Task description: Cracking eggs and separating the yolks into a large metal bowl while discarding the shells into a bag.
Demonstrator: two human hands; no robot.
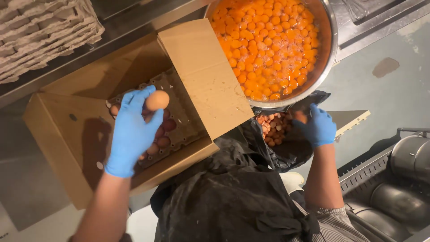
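From the head camera we see our left hand (132, 134), in a blue glove, closed around a brown egg (157, 100) over the open brown cardboard box (67, 130), whose grey pulp tray (181, 112) holds more eggs. Right of the box, our gloved right hand (319, 127) pinches a shell piece over the black waste bag (286, 152), below the round steel bowl (329, 54) of orange yolks.

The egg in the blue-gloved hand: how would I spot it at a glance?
Find the open cardboard box at left, with a grey egg tray inside. Above the tray, the left hand in a blue glove grips one brown egg at its fingertips. It is the only egg lifted clear; the rest sit in the tray.
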